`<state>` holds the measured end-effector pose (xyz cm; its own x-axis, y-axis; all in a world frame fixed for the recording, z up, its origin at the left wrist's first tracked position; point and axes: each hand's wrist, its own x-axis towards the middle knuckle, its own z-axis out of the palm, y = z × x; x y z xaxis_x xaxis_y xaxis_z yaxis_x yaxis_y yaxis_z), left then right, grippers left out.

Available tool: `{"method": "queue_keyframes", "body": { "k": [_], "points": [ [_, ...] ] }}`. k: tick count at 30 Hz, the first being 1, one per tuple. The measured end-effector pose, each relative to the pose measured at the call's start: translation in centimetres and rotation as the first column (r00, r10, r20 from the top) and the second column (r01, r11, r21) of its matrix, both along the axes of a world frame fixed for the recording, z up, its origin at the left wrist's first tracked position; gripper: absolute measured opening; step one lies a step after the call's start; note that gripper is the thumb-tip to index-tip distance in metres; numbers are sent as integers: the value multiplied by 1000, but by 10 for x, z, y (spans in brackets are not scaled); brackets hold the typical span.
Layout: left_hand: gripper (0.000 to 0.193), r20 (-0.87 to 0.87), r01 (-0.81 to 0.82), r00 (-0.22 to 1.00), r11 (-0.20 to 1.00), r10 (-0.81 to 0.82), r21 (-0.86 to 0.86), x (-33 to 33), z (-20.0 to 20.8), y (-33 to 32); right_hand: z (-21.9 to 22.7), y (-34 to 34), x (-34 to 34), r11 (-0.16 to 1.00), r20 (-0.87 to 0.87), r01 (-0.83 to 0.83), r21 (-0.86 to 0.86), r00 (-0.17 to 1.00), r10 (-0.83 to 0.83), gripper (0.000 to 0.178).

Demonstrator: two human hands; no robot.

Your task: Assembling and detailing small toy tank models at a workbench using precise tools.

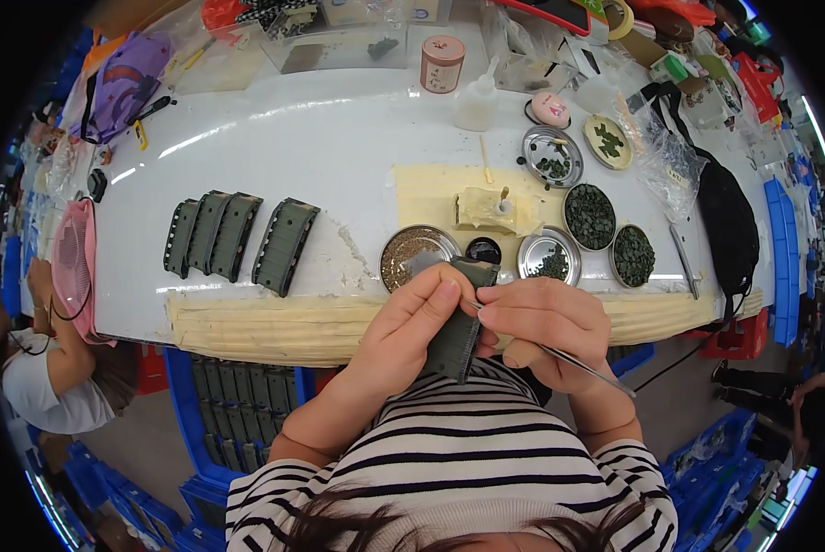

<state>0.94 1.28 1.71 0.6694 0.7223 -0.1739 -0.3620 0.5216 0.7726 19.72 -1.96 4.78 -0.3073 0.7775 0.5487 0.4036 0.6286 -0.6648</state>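
Observation:
My left hand [405, 320] grips a dark green, slightly curved plastic part [452, 350] in front of my chest, thumb and forefinger near its upper end. My right hand [555, 322] is closed on metal tweezers [589, 370], their tip against the upper part of the green piece. Fingers hide whatever may be at the tip. Just beyond my hands are a round tin [387, 247] of small metallic bits, a small black cup [483, 249] and a silver dish [534, 246] with small green pieces. Several similar green parts [285, 247] lie in a row to the left.
Two round containers [571, 195] of dark green pieces stand at right, near another pair of tweezers [685, 261]. Beyond are a yellow-taped block [472, 210], a squeeze bottle [477, 103] and a pink canister [442, 66]. Padding [265, 328] lines the table edge; a blue crate [184, 405] stands below.

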Motion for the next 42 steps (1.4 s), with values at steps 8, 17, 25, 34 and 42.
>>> {"method": "queue_keyframes", "body": {
  "k": [8,17,25,34,42],
  "points": [
    [27,35,-11,999,999,12,-34,0,-2,-2,-1,0,-2,1000,18,5,29,1000,-6,32],
    [27,59,-27,998,999,28,-29,1,-3,-3,-5,2,-1,997,43,-2,74,999,-1,32],
    [27,59,-22,998,999,23,-25,0,-4,-3,-5,2,-1,997,52,3,81,999,-7,32],
    [26,32,-14,999,1000,14,3,0,-5,-2,-6,3,-2,996,34,-3,87,999,0,29],
    [45,28,-124,992,992,125,-36,-12,6,-5,-29,1,18,944,-212,269,-191,928,-307,18]
  ]
}}
